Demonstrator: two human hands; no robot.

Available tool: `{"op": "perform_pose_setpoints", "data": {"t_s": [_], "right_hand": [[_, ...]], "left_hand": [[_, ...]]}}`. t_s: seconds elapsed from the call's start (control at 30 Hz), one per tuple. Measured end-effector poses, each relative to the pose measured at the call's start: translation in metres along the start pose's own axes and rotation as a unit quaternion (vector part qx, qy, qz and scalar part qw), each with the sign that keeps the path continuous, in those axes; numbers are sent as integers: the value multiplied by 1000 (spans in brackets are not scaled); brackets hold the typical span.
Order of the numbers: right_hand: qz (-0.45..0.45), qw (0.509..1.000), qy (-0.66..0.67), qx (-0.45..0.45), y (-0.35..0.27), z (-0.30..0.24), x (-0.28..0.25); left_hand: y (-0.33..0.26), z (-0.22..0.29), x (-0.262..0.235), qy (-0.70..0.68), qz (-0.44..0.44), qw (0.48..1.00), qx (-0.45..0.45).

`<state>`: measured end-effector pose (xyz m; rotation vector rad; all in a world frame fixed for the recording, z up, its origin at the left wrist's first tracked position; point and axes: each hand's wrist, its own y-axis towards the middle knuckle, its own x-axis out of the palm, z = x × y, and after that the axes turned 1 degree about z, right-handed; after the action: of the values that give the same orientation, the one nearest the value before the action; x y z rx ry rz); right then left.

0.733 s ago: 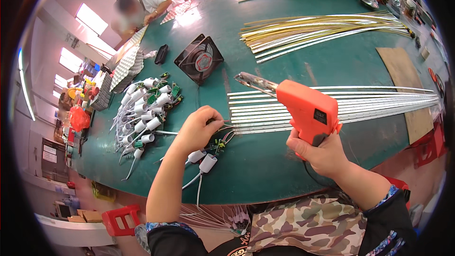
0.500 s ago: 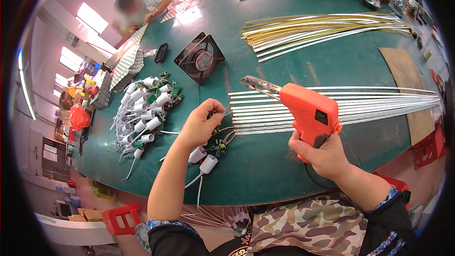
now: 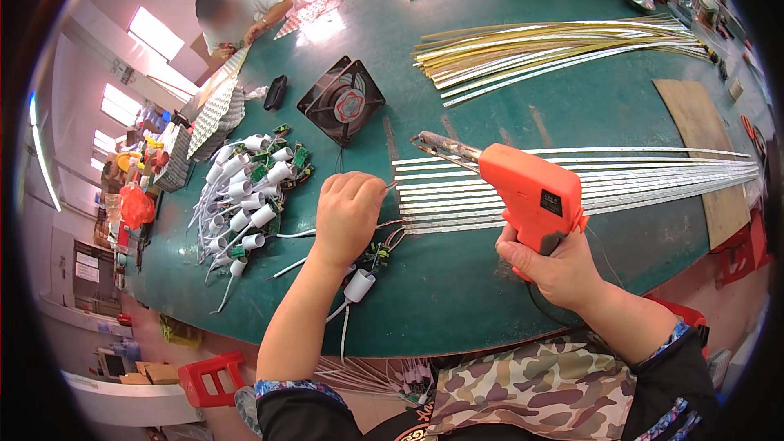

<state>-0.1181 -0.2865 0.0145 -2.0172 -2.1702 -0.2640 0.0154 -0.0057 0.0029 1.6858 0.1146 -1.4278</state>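
Observation:
My right hand (image 3: 555, 265) grips an orange soldering gun (image 3: 527, 192) whose metal tip (image 3: 437, 145) points left above a row of long white light strips (image 3: 588, 180) on the green table (image 3: 457, 286). My left hand (image 3: 347, 212) is closed, pinching a thin wire at the strips' left ends. Just below it lie a small green circuit board (image 3: 376, 255) and a white cylindrical lamp cap (image 3: 358, 286) with wires attached.
A pile of white caps with green boards (image 3: 249, 196) lies to the left. A black square fan (image 3: 340, 100) stands behind it. Yellow and white strips (image 3: 555, 45) fan out farther back. A brown board (image 3: 706, 155) lies at the right. Another person (image 3: 237, 16) works at the far end.
My left hand has lifted slightly from the circuit board toward the strip ends. The soldering gun has barely shifted.

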Motion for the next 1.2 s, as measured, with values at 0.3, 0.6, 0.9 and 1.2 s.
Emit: {"op": "perform_pose_setpoints", "data": {"t_s": [0.3, 0.6, 0.9, 1.2], "right_hand": [[-7, 996, -43, 76, 0, -9, -4], [-19, 999, 18, 40, 4, -1, -2], [-67, 981, -178, -34, 2, 12, 0], [-80, 966, -232, -77, 5, 14, 7]], "left_hand": [[-3, 5, -4, -48, -10, 999, 0], [-14, 3, -9, -38, -102, 994, 25], [-12, 5, -12, -35, -123, 991, 46], [-13, 6, -12, -28, -124, 991, 45]]}}
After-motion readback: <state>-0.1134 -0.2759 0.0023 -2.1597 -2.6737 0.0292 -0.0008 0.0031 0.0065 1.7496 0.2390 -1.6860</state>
